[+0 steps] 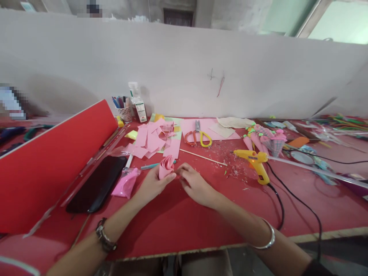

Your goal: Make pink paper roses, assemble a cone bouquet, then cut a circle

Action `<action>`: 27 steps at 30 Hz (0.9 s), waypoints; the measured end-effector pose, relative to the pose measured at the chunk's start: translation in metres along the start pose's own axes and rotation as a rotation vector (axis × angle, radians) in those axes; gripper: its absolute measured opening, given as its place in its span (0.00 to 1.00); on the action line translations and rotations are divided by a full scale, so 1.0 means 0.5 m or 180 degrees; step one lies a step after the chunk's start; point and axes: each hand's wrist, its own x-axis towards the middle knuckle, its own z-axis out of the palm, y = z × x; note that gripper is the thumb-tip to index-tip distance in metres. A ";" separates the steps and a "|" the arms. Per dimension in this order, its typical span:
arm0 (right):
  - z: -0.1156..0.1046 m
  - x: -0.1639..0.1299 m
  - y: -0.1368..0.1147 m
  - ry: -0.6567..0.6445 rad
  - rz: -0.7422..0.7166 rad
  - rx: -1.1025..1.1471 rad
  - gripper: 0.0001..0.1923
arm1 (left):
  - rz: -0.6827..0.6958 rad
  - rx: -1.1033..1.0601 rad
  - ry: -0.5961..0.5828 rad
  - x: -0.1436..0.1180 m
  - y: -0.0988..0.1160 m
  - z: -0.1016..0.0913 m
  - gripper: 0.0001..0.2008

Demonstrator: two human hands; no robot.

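Observation:
Over the red table, my left hand (153, 184) pinches a rolled piece of pink paper (166, 167), its folds spiralling at the top. My right hand (197, 186) is just to the right of it, fingers bent together near my left thumb; whatever is between the fingertips is hidden. Behind the roll lie loose pink paper pieces (148, 140). A teal pen (149, 166) and a thin wooden stick (204, 157) rest close to my hands. Left of my left hand sits a pink plastic packet (126, 184).
A yellow glue gun (255, 163) with trailing cords lies to the right. Behind it are pink cone-shaped pieces (266, 138). Scissors (198, 134) lie at the back. A black phone (97, 186) and a raised red board (54, 165) occupy the left, near a pen cup (124, 114).

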 end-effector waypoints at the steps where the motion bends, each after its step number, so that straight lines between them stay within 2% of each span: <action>1: 0.002 0.000 0.001 0.0029 0.0022 0.0012 0.13 | 0.0010 0.0019 0.0044 0.001 -0.001 0.000 0.11; 7: 0.002 0.001 0.000 0.0138 0.0166 0.0297 0.11 | 0.0002 -0.0004 0.0045 0.003 -0.005 0.002 0.12; 13: -0.008 0.001 -0.009 0.0349 0.0116 0.0342 0.21 | -0.0032 -0.0055 0.0045 0.004 -0.001 0.003 0.12; 20: -0.011 0.000 -0.009 0.0013 0.0251 0.0347 0.13 | 0.0251 0.0191 0.0111 0.005 -0.010 0.004 0.11; 23: -0.013 0.001 -0.005 -0.0110 0.0224 0.0283 0.09 | 0.0348 0.0587 0.0157 0.005 -0.013 0.002 0.13; 27: -0.011 0.001 -0.002 -0.0195 0.0198 0.0099 0.07 | 0.0533 0.1641 0.0098 0.001 -0.010 -0.002 0.14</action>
